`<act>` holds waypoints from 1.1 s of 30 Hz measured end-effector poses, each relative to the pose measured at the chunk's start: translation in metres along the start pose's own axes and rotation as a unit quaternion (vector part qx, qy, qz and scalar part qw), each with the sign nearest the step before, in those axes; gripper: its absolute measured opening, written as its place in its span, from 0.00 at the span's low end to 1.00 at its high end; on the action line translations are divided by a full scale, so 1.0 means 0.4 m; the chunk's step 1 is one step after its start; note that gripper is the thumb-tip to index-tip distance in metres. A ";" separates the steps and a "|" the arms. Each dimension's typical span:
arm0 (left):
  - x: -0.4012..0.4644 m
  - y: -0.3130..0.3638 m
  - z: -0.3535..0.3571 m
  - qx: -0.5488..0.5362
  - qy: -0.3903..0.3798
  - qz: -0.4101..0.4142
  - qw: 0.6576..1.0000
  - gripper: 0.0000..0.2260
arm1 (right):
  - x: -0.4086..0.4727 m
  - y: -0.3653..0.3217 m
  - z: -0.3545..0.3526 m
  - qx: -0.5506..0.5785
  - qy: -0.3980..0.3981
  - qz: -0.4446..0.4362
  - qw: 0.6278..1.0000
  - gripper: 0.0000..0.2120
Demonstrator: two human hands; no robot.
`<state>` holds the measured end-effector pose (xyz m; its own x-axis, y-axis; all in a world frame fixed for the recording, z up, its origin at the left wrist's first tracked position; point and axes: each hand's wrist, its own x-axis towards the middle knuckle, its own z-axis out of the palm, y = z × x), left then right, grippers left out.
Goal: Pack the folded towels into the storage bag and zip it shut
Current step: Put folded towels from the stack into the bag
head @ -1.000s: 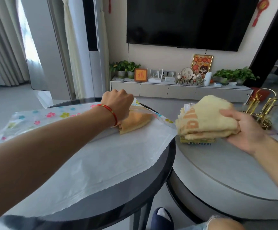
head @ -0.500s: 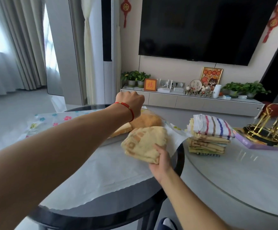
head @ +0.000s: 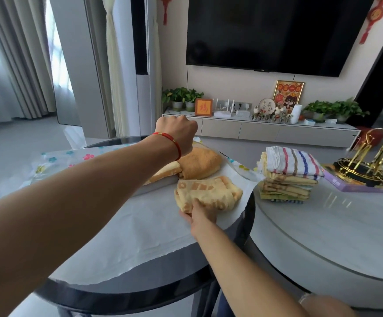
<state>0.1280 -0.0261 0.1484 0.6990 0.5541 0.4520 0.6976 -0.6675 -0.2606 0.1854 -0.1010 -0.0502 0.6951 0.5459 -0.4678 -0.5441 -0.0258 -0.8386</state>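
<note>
A translucent storage bag (head: 126, 227) with a flowered edge lies flat on the dark round table. My left hand (head: 178, 131), fist closed, holds up the bag's far edge at its mouth. An orange folded towel (head: 199, 165) sits just inside the opening beneath that hand. My right hand (head: 199, 213) grips a yellow folded towel (head: 206, 193) with orange lettering, resting on the bag in front of the opening. A stack of folded towels (head: 288, 177), topped by a striped white one, stands on the pale table to the right.
A gold metal rack (head: 366, 161) stands on a purple book (head: 355, 186) at the far right of the pale table (head: 323, 229). The dark round table's rim (head: 140, 296) curves near me. Behind are a TV cabinet (head: 261, 129) with plants and ornaments.
My right hand lifted the yellow towel off the stack and carried it left to the bag's opening. The left hand stayed at the bag's mouth, raised slightly.
</note>
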 end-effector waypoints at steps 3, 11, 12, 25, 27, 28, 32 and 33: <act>-0.004 0.003 0.006 -0.004 0.001 0.000 1.000 0.07 | -0.002 -0.015 -0.020 -0.202 0.054 -0.127 0.970 0.29; -0.018 0.011 0.005 -0.007 -0.007 0.007 1.000 0.08 | 0.052 -0.050 -0.090 -0.395 0.039 -0.196 0.897 0.28; -0.021 0.012 0.003 -0.002 -0.009 0.008 1.000 0.08 | 0.066 -0.069 -0.102 -0.411 0.040 -0.205 0.888 0.26; -0.014 0.130 0.041 -0.029 -0.021 0.053 0.998 0.14 | 0.023 -0.358 -0.405 -0.389 -0.003 -0.413 0.824 0.10; -0.006 0.159 0.052 -0.050 -0.032 0.057 0.997 0.14 | 0.072 -0.413 -0.461 -0.376 0.081 -0.420 0.822 0.10; -0.001 0.175 0.058 -0.061 -0.039 0.061 0.996 0.15 | 0.106 -0.439 -0.484 -0.379 0.121 -0.413 0.819 0.10; 0.013 0.237 0.080 -0.083 -0.044 0.096 0.991 0.12 | 0.262 -0.538 -0.536 -0.436 0.214 -0.378 0.788 0.12; 0.016 0.251 0.087 -0.084 -0.042 0.105 0.990 0.12 | 0.296 -0.561 -0.543 -0.448 0.222 -0.367 0.785 0.14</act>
<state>0.2080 -0.0723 0.0955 0.8410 0.4293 0.3292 0.5049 -0.8415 -0.1924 0.4920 -0.2123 0.0220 0.8705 0.3482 0.3478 0.4887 -0.5282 -0.6944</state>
